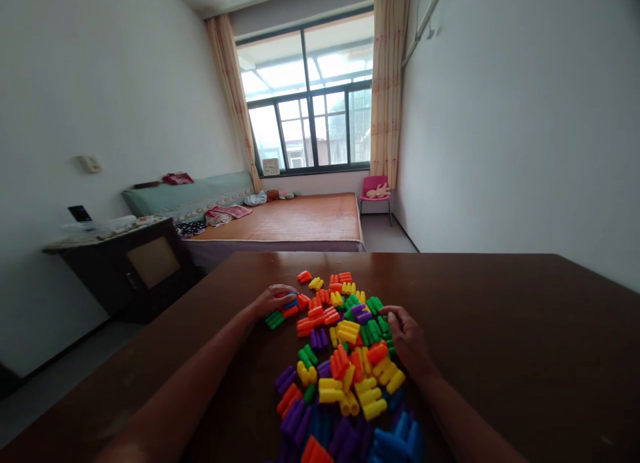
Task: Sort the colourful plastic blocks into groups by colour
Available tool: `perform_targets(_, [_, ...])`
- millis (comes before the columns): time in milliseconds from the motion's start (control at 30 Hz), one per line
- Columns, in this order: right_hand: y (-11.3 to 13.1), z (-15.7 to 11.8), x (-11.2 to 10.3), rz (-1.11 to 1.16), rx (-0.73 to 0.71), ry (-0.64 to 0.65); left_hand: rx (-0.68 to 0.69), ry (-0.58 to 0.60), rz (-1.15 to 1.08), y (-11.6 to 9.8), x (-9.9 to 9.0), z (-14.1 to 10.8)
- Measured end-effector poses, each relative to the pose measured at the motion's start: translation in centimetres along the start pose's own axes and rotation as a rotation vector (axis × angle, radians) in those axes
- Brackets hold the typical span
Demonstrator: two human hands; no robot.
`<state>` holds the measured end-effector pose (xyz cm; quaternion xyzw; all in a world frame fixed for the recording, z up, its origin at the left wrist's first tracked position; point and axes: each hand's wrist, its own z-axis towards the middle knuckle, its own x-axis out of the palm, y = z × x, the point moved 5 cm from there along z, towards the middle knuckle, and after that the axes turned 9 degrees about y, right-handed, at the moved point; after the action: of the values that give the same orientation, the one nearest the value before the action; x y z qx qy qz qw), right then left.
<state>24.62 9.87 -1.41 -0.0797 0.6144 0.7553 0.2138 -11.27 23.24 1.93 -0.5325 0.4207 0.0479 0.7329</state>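
Observation:
Plastic building blocks shaped like joined tubes lie in a loose heap down the middle of the brown table (480,303). At the heap's far left, my left hand (274,300) has its fingers closed over a blue block (290,301). An orange block (290,311) and a green block (275,319) lie just below those fingers. On the heap's right side is my right hand (406,333), its fingers bent and drawn together. Its fingertips meet the edge of a green block (375,305); whether anything is pinched between them is hidden.
Nearer to me are yellow blocks (371,397), purple blocks (297,419) and blue blocks (397,443). Beyond the table's far edge stands a bed (310,216). A dark cabinet (115,269) is at the left, and a pink chair (374,186) by the window.

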Motion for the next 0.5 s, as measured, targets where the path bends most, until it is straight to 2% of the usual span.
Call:
perform_targets(267, [0.5,-0.1,-0.1,0.01,0.006,0.003,0.11,0.134,-0.039,-6.9,6.8,-1.0])
perform_targets(400, [0.8,-0.2,-0.2,0.008,-0.002,-0.005,0.244,0.259,-0.065,-11.5,8.7,-1.7])
perform_targets(500, [0.8,-0.2,-0.2,-0.003,0.011,0.0,0.368,0.424,-0.062,-14.5,9.3,-1.7])
